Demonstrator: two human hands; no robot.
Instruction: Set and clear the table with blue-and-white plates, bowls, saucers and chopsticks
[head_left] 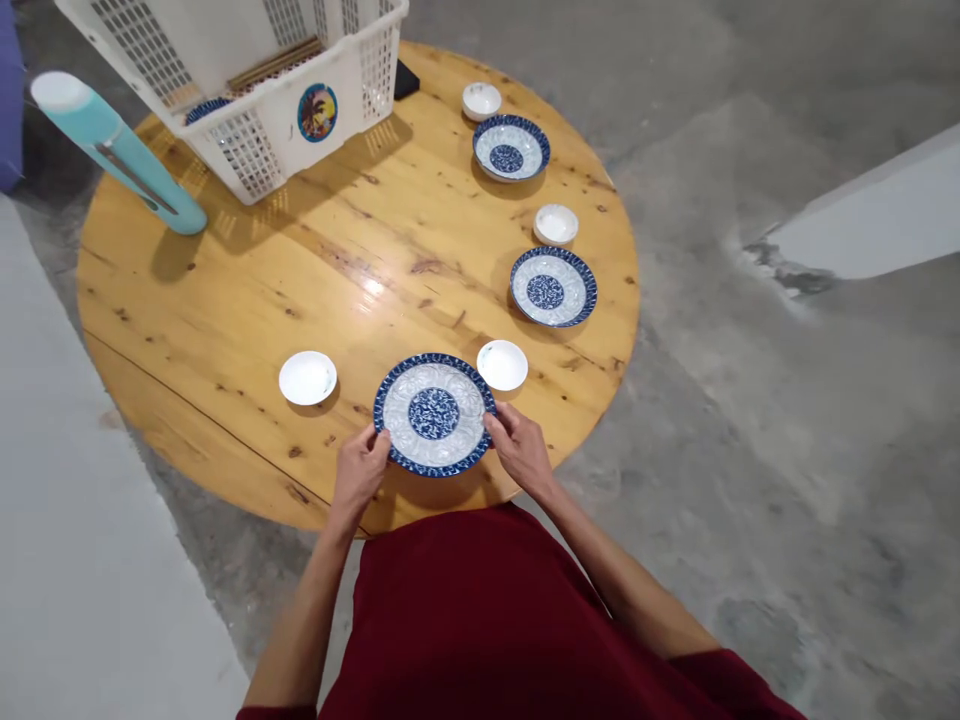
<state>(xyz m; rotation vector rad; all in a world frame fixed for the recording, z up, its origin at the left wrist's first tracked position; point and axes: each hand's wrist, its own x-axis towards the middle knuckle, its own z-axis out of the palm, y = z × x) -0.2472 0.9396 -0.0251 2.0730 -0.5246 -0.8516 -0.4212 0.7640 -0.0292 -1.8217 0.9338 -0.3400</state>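
Note:
Between my two hands is a blue-and-white patterned plate (434, 413) at the near edge of the round wooden table. My left hand (362, 468) grips its left rim, thumb on top. On the opposite rim, my right hand (519, 443) is closed with the thumb over the edge. Just past the right side of the plate sits a small white bowl (502, 365). Another small white bowl (307, 378) stands to the left. Whether the plate touches the tabletop I cannot tell; a shadow shows beneath it.
On the wooden table (352, 250), two patterned plates (553, 287) and two small white bowls (556, 225) line the right side. A white plastic basket (262, 140) holding chopsticks and dishes stands at the back left, beside a tall turquoise flask (124, 155). A black object (406, 80) lies behind the basket.

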